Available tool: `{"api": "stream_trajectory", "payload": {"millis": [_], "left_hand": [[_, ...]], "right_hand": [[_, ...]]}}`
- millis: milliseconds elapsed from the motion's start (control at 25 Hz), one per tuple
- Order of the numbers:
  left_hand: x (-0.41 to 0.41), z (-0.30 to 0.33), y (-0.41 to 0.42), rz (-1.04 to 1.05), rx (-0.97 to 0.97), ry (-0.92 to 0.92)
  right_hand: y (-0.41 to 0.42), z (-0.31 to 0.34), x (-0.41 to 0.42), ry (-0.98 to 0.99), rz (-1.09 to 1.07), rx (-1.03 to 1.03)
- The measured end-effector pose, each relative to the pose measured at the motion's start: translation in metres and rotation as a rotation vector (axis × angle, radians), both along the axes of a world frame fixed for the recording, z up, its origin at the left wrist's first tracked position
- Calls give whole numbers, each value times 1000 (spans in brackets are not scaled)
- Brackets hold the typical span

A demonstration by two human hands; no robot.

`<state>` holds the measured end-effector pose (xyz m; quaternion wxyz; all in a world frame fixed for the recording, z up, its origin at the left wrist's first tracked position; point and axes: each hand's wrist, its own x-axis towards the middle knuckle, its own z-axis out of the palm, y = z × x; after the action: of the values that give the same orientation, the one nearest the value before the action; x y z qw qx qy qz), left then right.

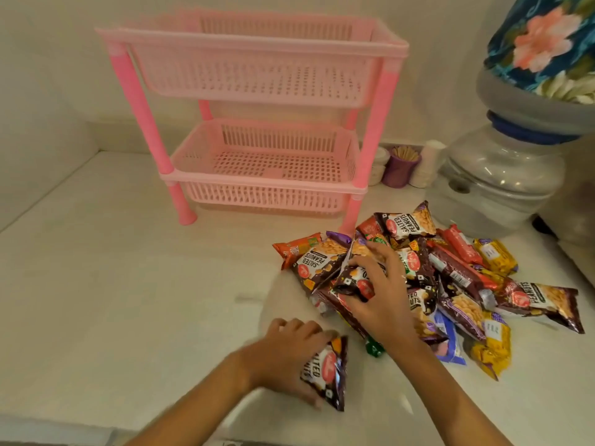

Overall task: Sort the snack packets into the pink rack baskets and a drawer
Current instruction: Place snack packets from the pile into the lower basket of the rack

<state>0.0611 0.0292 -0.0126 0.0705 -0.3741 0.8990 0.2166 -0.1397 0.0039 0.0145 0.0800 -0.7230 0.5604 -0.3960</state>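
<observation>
Nearest, the left hand (291, 352) curls round a dark brown salted-peanut packet (326, 373), its label half hidden. The right hand (375, 292) grips another brown peanut packet (354, 281) atop the heap of mixed snack packets (457, 275) on the pale countertop (128, 284). Behind stands the two-tier pink plastic rack (257, 123), blurred.

Pink rack (257, 123) stood at bench (112, 284) back edge, both baskets bare. Snack pile (450, 278) lay near right edge, in front of rack's right legs. Left grip (289, 352) held a peanut pkt (328, 375) near front edge. Right grip (376, 291) closed on a 2nd peanut pkt (354, 278) atop pile. Water dispenser (502, 175) at back-right corner.
</observation>
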Motion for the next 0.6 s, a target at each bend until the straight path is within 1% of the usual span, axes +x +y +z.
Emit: {"api": "stream_trajectory", "payload": {"millis": [40, 80, 120, 160, 240, 320, 400, 480, 600], "left_hand": [[-1, -8, 6, -41, -121, -40], [2, -13, 6, -27, -212, -28], [7, -13, 2, 20, -245, 42], [15, -10, -5, 94, -220, 145], [44, 1, -24, 279, -77, 372], [73, 17, -42, 445, 22, 511], [99, 36, -65, 573, 18, 604], [121, 59, -93, 660, -36, 695], [141, 92, -145, 688, -111, 843]], "right_hand": [[1, -2, 7, 14, -22, 12], [2, -3, 13, 23, -38, 17], [2, -4, 20, 24, -54, 20], [2, -4, 27, 17, -74, 22], [-2, -2, 48, -7, -121, 0], [-9, 2, 66, -13, -144, -31], [-23, 9, 84, -13, -148, -68], [-40, 20, 101, -16, -145, -102], [-75, 42, 123, 35, -118, -193]]}}
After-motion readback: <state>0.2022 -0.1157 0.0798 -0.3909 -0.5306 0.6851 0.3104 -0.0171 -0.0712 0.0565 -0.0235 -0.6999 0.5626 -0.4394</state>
